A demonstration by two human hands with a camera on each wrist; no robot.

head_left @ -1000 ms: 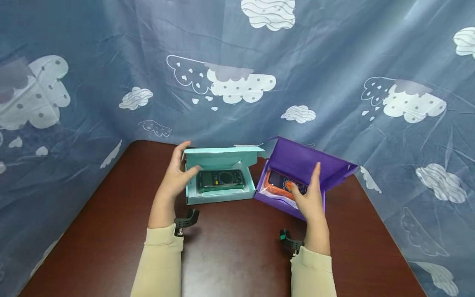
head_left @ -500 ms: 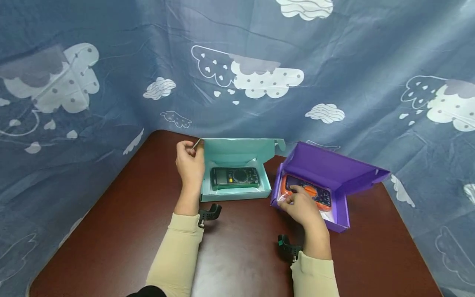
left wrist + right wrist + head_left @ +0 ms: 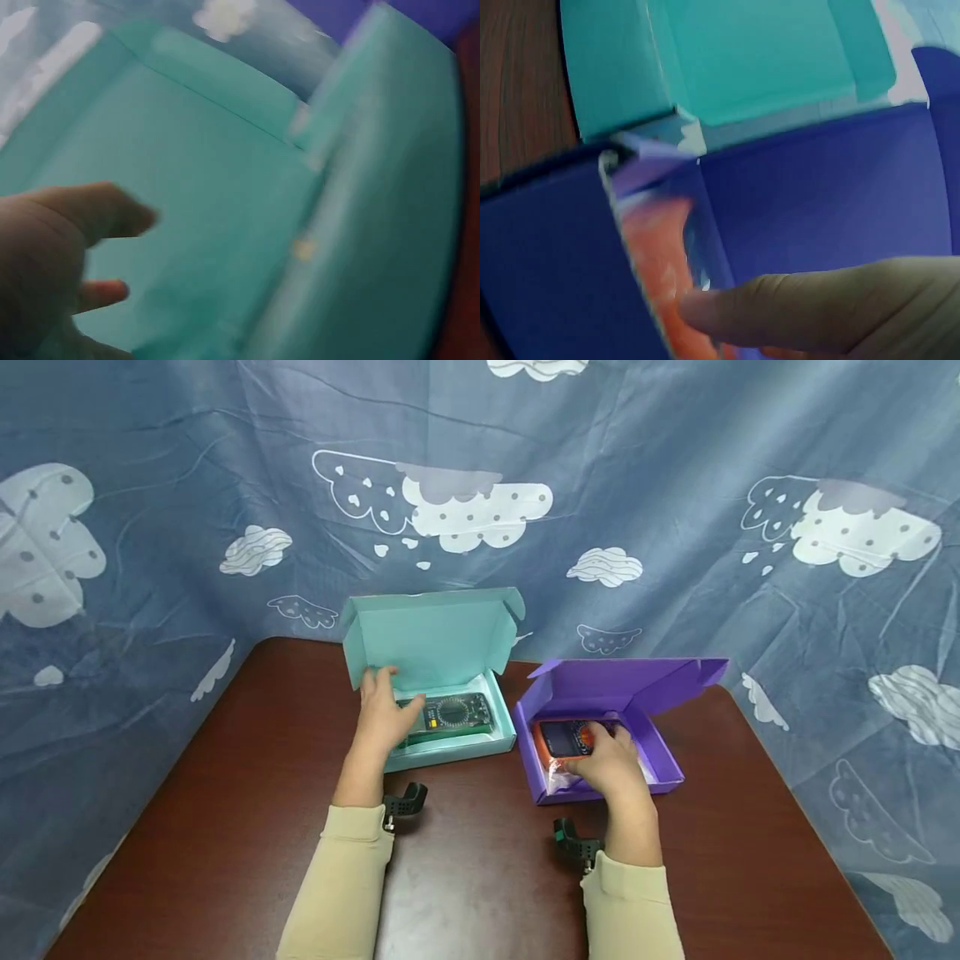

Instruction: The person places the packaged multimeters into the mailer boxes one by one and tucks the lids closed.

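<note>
My left hand [image 3: 378, 718] is over the left end of a teal cardboard box [image 3: 450, 753], fingers spread and thumb apart. A black digital multimeter [image 3: 457, 712] with green sides lies in that box in clear plastic, its left end hidden behind the hand. My right hand [image 3: 611, 764] reaches into a purple box [image 3: 667, 764] and grips an orange and dark multimeter [image 3: 558, 739], fingers over its face and thumb at the near side. In the right wrist view the thumb [image 3: 727, 315] presses the orange side [image 3: 656, 247]. Both boxes have their lids raised.
The teal lid [image 3: 427, 639] and purple lid [image 3: 600, 685] stand up at the back, before a blue cloud-print curtain [image 3: 675, 527]. The boxes sit close together on a dark brown table [image 3: 480, 860]. A black wrist mount [image 3: 405, 806] juts inward from the left sleeve.
My left hand has let go of the teal lid, which now stands higher, and moved down to the box's multimeter. My right hand has stayed at the orange multimeter; the purple box has turned somewhat.
</note>
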